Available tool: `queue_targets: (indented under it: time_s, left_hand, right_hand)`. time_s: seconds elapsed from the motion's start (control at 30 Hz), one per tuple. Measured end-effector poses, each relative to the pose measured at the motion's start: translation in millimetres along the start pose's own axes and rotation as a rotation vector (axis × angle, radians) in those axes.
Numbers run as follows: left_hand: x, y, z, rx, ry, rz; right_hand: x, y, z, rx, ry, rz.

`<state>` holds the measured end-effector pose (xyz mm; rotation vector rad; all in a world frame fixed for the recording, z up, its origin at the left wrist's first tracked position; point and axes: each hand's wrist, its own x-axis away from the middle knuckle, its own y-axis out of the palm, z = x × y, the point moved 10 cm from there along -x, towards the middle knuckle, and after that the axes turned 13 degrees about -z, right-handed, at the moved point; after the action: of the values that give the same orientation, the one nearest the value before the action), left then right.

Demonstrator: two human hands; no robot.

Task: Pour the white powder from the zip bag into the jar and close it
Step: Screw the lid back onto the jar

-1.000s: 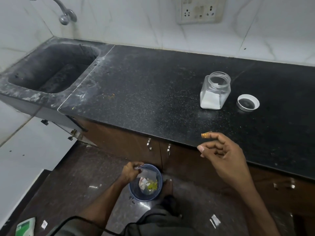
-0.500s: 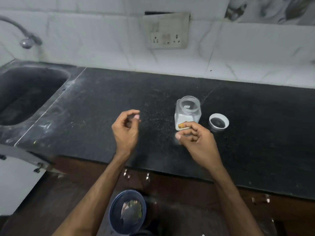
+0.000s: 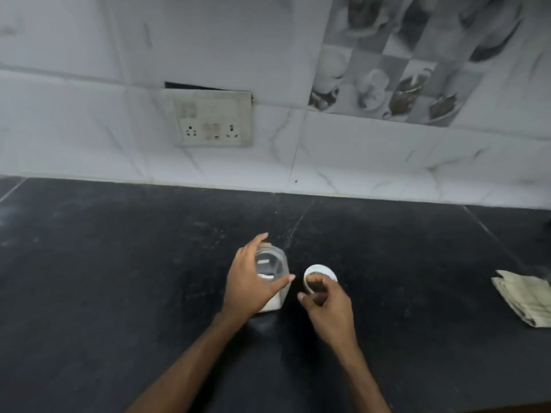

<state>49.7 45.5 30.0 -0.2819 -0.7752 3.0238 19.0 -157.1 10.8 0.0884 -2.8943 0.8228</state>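
A clear jar (image 3: 272, 265) with white powder in its bottom stands open-mouthed on the black counter (image 3: 119, 278). My left hand (image 3: 249, 286) wraps around its left and near side, thumb across the front. Just right of the jar lies the white lid (image 3: 323, 269), open side up. My right hand (image 3: 328, 307) has its fingertips curled over the lid's near rim and its thumb below it. No zip bag is in view.
A folded beige cloth (image 3: 524, 296) lies at the counter's right edge. A wall socket plate (image 3: 213, 120) is set in the white tiled wall behind. The counter's front edge runs along the bottom right.
My left hand came up from the blue bin on the floor and closed around the jar. My right hand moved right onto the lid. The view swung up and right, away from the sink.
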Motion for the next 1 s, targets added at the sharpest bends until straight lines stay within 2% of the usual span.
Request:
queue_targets:
  time_s: [0.17,0.33,0.4,0.5,0.63,0.7,0.8,0.87,0.93,1.0]
  left_hand:
    - [-14.6,7.4,-9.4,0.166,0.029,-0.007]
    - [-25.6,12.0,-13.3,0.188,0.032,-0.021]
    - [-27.0,12.8,-16.6,0.195,0.018,-0.006]
    - [-33.9,12.5,-18.8,0.206,0.016,-0.004]
    - [-49.4,11.2,-22.4,0.202,0.015,-0.036]
    - [-57.3,7.6,-23.9,0.197,0.013,-0.038]
    - [-67.7,1.7,-24.4,0.193,0.021,-0.036]
    - [-71.4,1.9,-25.9,0.198,0.030,-0.046]
    - [-72.7,1.6,-26.5,0.208,0.035,-0.049]
    - [-73.9,1.7,-27.0,0.224,0.038,-0.047]
  right_hand:
    - [-39.0,-1.0,17.3,0.227,0.004,-0.012]
    - [-78.2,31.5,35.0,0.637,0.138,-0.244]
    - [-84.2,44.5,40.6,0.709,0.117,-0.316]
    - [-97.7,37.9,33.5,0.770,0.056,-0.305]
    - [-109.8,20.8,37.7,0.842,0.141,-0.323]
    - [-111.4,17.0,45.5,0.788,0.190,-0.349]
    - [-116.7,5.7,37.8,0.643,0.148,-0.307]
    - [-116.7,-9.6,14.2,0.389,0.047,-0.180]
    - [-109.9,-26.6,-24.1,0.058,-0.122,0.014]
    - [-100.2,-30.8,-57.6,-0.233,-0.291,0.127]
